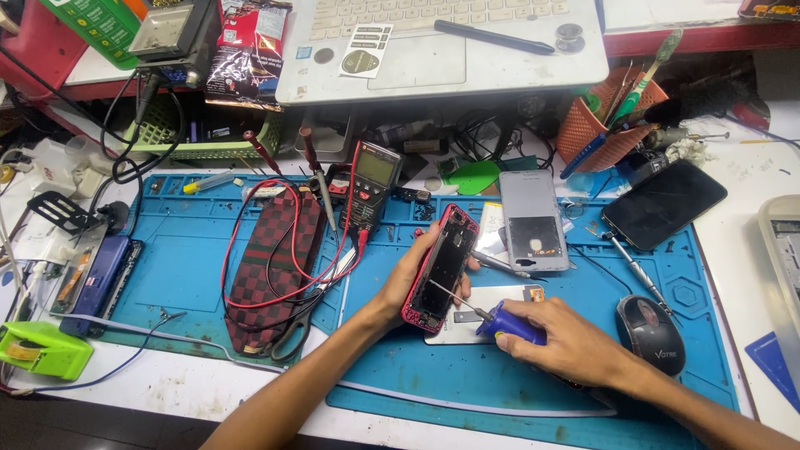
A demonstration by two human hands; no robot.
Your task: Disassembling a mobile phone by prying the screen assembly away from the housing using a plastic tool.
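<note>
My left hand grips an opened phone with a pink-red frame, tilted up on its long edge above the blue work mat. My right hand holds a small blue-handled screwdriver; its thin metal tip reaches into the lower part of the phone's open back. Under the phone lies a white flat panel. A grey phone back cover rests just beyond, face down on the mat.
A multimeter with red and black leads, a checkered pouch, scissors, a black phone, a mouse, another screwdriver, an orange tool basket and a laptop surround the mat. A green device sits far left.
</note>
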